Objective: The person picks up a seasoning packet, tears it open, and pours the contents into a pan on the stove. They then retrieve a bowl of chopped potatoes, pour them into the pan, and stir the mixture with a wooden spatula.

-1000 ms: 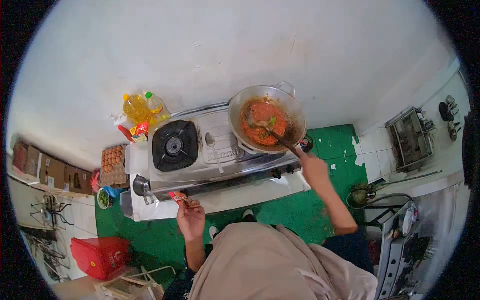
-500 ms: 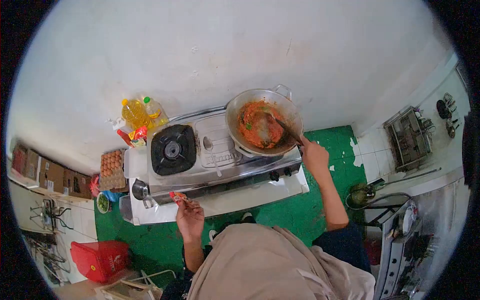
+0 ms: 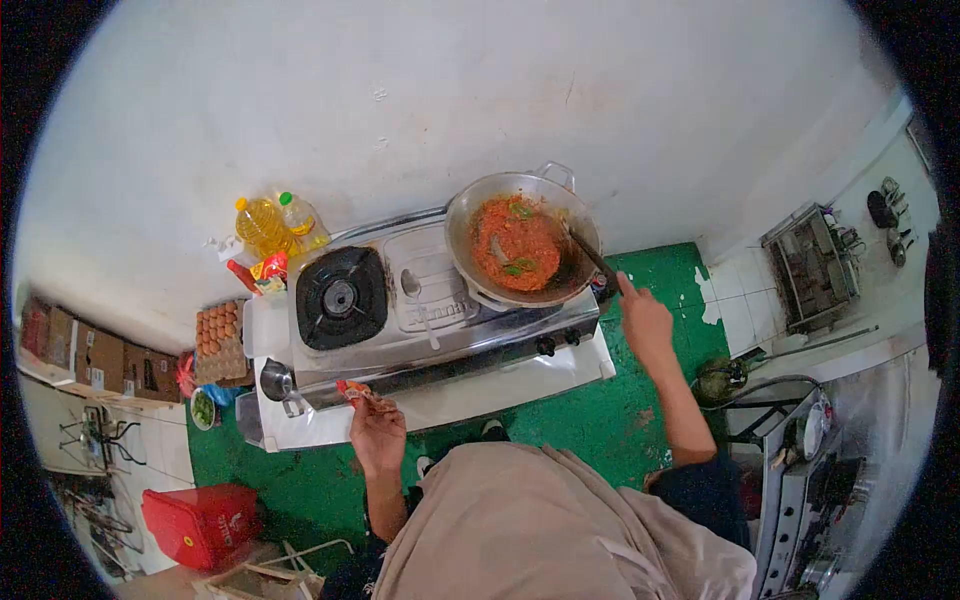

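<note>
My right hand (image 3: 647, 322) is closed around the dark handle of a spatula (image 3: 598, 260), whose head is near the right inner wall of a metal wok (image 3: 459, 245). Orange-red paste (image 3: 515, 240) with several green leaves lies in the wok, which sits on the right side of the stove (image 3: 400, 365). A small red sachet (image 3: 352, 389) is pinched in the fingers of my left hand (image 3: 378, 432), in front of the stove's left part. Between the wok and the bare left burner (image 3: 341, 297) lies a metal spoon (image 3: 412, 287).
Oil bottles (image 3: 262, 228) and a red packet (image 3: 269, 270) stand at the back left. Left of the stove are a metal dipper (image 3: 277, 379), trays of eggs (image 3: 219, 330) and a bowl of greens (image 3: 203, 409). A red box (image 3: 200, 522) sits on the floor.
The spatula has moved from the middle of the paste to the right side of the wok, and my right hand has shifted right. My left hand stays nearly in place with the sachet.
</note>
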Demonstrator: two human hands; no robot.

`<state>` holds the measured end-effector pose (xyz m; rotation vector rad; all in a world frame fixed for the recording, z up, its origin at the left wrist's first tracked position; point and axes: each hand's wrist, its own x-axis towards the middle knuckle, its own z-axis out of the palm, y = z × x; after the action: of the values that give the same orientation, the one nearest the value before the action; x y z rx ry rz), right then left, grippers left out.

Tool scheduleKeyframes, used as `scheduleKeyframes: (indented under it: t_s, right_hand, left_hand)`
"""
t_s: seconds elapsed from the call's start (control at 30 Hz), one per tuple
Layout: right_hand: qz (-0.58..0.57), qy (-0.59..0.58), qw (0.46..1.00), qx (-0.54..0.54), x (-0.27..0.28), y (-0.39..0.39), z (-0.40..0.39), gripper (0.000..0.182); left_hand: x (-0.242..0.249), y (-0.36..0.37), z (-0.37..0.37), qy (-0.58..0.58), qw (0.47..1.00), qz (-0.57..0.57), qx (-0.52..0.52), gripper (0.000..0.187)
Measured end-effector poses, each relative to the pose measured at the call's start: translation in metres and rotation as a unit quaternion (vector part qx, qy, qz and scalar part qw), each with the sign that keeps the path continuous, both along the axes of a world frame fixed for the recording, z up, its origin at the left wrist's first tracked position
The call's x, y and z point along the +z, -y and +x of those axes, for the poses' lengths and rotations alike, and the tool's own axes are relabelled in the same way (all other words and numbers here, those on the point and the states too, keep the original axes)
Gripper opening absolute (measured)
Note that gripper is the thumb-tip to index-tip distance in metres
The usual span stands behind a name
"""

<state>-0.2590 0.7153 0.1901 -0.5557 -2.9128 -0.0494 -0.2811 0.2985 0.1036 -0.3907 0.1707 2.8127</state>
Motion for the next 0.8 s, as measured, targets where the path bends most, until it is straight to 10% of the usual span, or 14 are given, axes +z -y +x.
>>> scheduleKeyframes:
  t_s: [0.13, 0.47, 0.8]
  right_hand:
    - [-0.009, 0.027, 0.999, 0.023, -0.058, 0.015, -0.038, 0.047]
    - [0.044, 0.129, 0.99, 0.037, 0.095, 0.025, 0.05, 0.044]
    - [-0.035, 0.01, 0.999, 0.033, 0.009, 0.015, -0.041, 0.043]
  left_hand:
    - [0.004, -0.009, -0.002, 0.024, 1.0, 0.007, -0.004, 0.016]
    - [-0.01, 0.0, 0.002, 0.016, 1.0, 0.012, 0.008, 0.017]
    - [-0.009, 0.0, -0.002, -0.007, 1.0, 0.01, -0.01, 0.018]
